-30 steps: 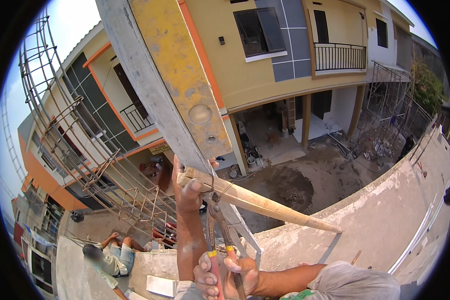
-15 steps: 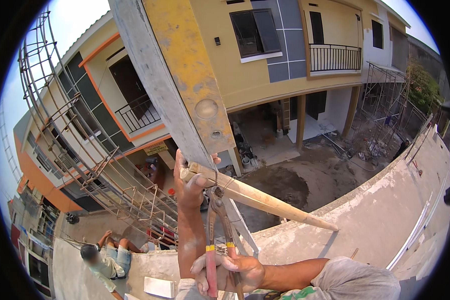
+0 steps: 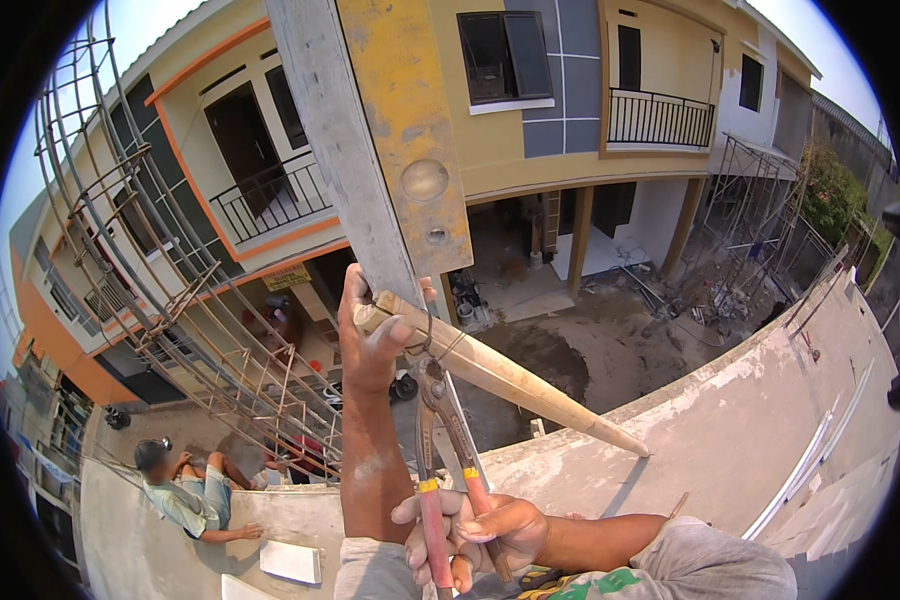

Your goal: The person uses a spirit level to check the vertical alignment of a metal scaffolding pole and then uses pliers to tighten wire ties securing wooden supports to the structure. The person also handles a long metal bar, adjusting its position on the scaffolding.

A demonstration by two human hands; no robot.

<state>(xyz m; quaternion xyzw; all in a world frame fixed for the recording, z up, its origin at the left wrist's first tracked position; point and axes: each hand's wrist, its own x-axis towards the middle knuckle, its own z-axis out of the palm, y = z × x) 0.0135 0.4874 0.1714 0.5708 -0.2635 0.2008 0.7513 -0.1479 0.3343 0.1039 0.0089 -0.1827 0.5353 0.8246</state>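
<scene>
My left hand [image 3: 372, 335] is closed round the end of a wooden pole [image 3: 510, 387] and the edge of an upright grey beam [image 3: 345, 130]. A thin wire [image 3: 429, 330] loops about the pole near this hand. Just below it, the jaws of the pincers [image 3: 433, 385] are at the wire; whether they bite it I cannot tell. My right hand [image 3: 485, 535] grips the pincers by their red handles, in front of my left forearm. Against the beam stands a worn yellow bar [image 3: 410, 110] with a round recess and a smaller hole.
A rebar cage [image 3: 200, 290] leans at the left. A person [image 3: 190, 495] sits low at the left, one hand by a white block [image 3: 290, 562]. Pale pipes [image 3: 800, 475] lie on the concrete ledge [image 3: 710, 430] at the right. Balconied houses [image 3: 560, 130] stand beyond the ground below.
The view has shifted, moving the beam rightward and my hands slightly up or left. The pincer handles are a little wider apart. The seated person's hand now rests near the white block.
</scene>
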